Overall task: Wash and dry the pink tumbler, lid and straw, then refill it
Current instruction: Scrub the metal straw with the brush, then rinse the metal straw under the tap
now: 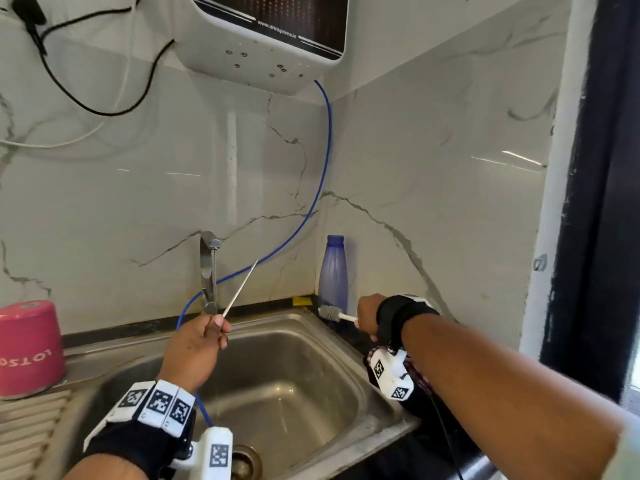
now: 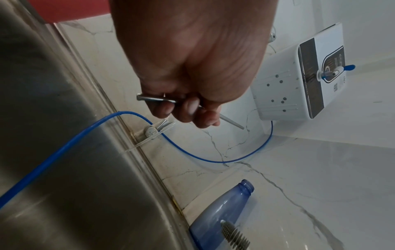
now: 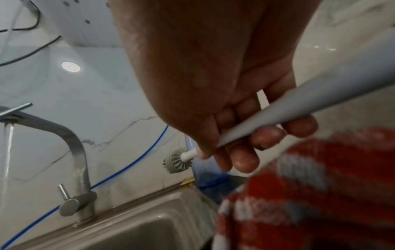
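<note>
My left hand (image 1: 216, 332) pinches the lower end of the thin straw (image 1: 240, 287) over the steel sink (image 1: 349, 344); the straw slants up and to the right past the tap (image 1: 209, 271). In the left wrist view the straw's tip (image 2: 233, 122) pokes out beyond the curled fingers (image 2: 188, 110). My right hand (image 1: 363, 323) grips the white handle of a grey-bristled brush (image 1: 329, 312) at the sink's back right corner; its fingers (image 3: 245, 160) wrap the handle (image 3: 278, 115). The pink tumbler (image 1: 29, 348) stands upside down on the drainboard at left. No lid is in view.
Water runs from the tap spout (image 3: 6, 152). A blue bottle (image 1: 333, 271) stands in the wall corner behind the brush. A red and white cloth (image 3: 310, 194) lies under my right wrist. A wall-mounted water purifier (image 1: 270, 36) hangs above, with a blue tube (image 1: 325, 150) trailing into the sink.
</note>
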Action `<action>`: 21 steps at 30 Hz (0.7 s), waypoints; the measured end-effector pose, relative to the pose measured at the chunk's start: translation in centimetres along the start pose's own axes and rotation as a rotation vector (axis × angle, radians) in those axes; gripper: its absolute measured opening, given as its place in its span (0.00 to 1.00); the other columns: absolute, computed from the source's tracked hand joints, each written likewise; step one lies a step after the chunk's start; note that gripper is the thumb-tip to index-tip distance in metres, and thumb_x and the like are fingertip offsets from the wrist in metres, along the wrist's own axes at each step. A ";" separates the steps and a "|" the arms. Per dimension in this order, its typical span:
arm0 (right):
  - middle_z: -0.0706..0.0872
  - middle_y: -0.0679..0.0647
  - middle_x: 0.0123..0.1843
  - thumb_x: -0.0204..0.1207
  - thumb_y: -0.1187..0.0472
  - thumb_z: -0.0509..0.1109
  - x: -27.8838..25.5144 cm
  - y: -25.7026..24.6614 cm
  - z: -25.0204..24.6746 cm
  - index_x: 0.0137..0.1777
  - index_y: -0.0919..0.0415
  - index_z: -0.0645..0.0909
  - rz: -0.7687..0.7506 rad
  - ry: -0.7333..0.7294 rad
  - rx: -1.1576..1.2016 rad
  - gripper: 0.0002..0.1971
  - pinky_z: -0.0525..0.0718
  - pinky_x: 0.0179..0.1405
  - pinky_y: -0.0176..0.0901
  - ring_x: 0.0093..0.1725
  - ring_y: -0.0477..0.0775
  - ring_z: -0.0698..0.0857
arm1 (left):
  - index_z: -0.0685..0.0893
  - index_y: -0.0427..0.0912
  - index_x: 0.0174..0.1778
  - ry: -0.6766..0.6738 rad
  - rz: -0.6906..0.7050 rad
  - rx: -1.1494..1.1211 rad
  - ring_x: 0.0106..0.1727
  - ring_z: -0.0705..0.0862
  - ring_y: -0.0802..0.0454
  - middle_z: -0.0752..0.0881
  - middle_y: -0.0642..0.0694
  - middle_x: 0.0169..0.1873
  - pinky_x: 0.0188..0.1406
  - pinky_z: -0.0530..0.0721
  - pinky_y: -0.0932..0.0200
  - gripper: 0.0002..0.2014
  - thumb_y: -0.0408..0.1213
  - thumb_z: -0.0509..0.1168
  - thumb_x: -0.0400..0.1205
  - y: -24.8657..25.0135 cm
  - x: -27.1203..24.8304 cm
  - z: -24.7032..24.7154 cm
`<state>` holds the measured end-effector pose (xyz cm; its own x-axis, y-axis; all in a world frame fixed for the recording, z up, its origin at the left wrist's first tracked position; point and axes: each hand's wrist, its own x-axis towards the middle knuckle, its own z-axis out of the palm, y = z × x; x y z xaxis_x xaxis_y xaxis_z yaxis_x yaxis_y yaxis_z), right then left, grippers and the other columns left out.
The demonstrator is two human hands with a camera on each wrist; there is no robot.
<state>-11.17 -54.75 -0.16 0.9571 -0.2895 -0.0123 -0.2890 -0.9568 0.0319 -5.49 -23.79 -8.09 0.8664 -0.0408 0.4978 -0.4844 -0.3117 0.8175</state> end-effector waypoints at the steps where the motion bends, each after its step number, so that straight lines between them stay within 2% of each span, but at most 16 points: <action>1: 0.91 0.61 0.53 0.79 0.53 0.70 0.3 0.1 0.3 0.56 0.64 0.86 0.004 -0.007 0.000 0.14 0.86 0.61 0.50 0.54 0.62 0.90 | 0.85 0.43 0.38 -0.006 -0.007 0.004 0.32 0.80 0.48 0.84 0.48 0.26 0.36 0.74 0.56 0.19 0.41 0.56 0.92 -0.1 0.0 0.0; 3: 0.92 0.58 0.45 0.74 0.49 0.74 1.1 0.4 0.7 0.45 0.60 0.85 0.003 -0.014 -0.029 0.13 0.89 0.58 0.54 0.48 0.60 0.91 | 0.85 0.43 0.38 -0.007 -0.010 0.021 0.32 0.81 0.49 0.84 0.48 0.26 0.36 0.74 0.56 0.19 0.42 0.55 0.92 -0.3 0.2 -0.1; 5: 0.91 0.55 0.41 0.67 0.46 0.77 1.5 0.6 0.7 0.40 0.57 0.83 0.007 -0.029 -0.088 0.14 0.90 0.56 0.54 0.45 0.59 0.91 | 0.85 0.44 0.38 -0.002 -0.015 0.023 0.33 0.81 0.48 0.84 0.48 0.26 0.37 0.75 0.54 0.19 0.42 0.56 0.92 -0.7 0.5 -0.4; 7: 0.91 0.53 0.41 0.63 0.46 0.79 1.6 0.8 0.4 0.42 0.55 0.86 0.030 -0.054 -0.139 0.15 0.90 0.55 0.54 0.43 0.58 0.91 | 0.86 0.44 0.38 -0.004 -0.032 0.028 0.33 0.81 0.47 0.85 0.48 0.26 0.38 0.76 0.53 0.19 0.43 0.56 0.92 -1.2 0.7 -0.7; 10: 0.89 0.54 0.38 0.57 0.48 0.79 1.8 1.0 0.1 0.45 0.57 0.86 0.056 -0.042 -0.170 0.19 0.91 0.52 0.54 0.42 0.59 0.91 | 0.87 0.45 0.38 -0.007 -0.057 0.039 0.33 0.82 0.46 0.85 0.48 0.27 0.41 0.78 0.50 0.19 0.42 0.56 0.91 -1.9 0.9 -1.0; 14: 0.88 0.54 0.39 0.56 0.47 0.80 2.1 1.3 -0.3 0.47 0.57 0.86 0.060 -0.030 -0.199 0.21 0.90 0.52 0.52 0.44 0.60 0.91 | 0.88 0.45 0.40 -0.026 -0.078 0.062 0.36 0.84 0.44 0.87 0.46 0.29 0.44 0.79 0.49 0.20 0.43 0.56 0.92 -1.9 0.6 -1.1; 16: 0.86 0.53 0.37 0.56 0.44 0.80 2.6 1.6 -0.5 0.42 0.58 0.84 0.061 -0.024 -0.190 0.21 0.90 0.53 0.53 0.44 0.60 0.90 | 0.88 0.45 0.40 -0.037 -0.080 0.065 0.36 0.84 0.44 0.87 0.45 0.30 0.43 0.79 0.51 0.20 0.44 0.55 0.92 -1.7 0.4 -1.1; 18: 0.86 0.52 0.37 0.58 0.42 0.80 3.1 2.0 -0.7 0.34 0.57 0.77 0.062 -0.011 -0.159 0.21 0.90 0.55 0.54 0.46 0.60 0.90 | 0.88 0.45 0.41 -0.046 -0.083 0.084 0.35 0.84 0.45 0.88 0.45 0.30 0.39 0.79 0.54 0.20 0.44 0.55 0.92 -1.4 0.3 -1.1; 21: 0.89 0.55 0.44 0.63 0.43 0.80 2.9 2.2 -1.6 0.33 0.56 0.74 0.054 -0.009 -0.150 0.21 0.89 0.57 0.54 0.49 0.60 0.90 | 0.88 0.45 0.41 -0.051 -0.091 0.083 0.32 0.82 0.46 0.88 0.44 0.31 0.35 0.77 0.57 0.20 0.44 0.55 0.92 -1.4 0.3 -1.1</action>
<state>-8.97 -57.69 1.51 0.9397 -0.3415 -0.0154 -0.3333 -0.9252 0.1813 -4.70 -22.34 -8.75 0.9122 -0.0566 0.4057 -0.3938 -0.3937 0.8306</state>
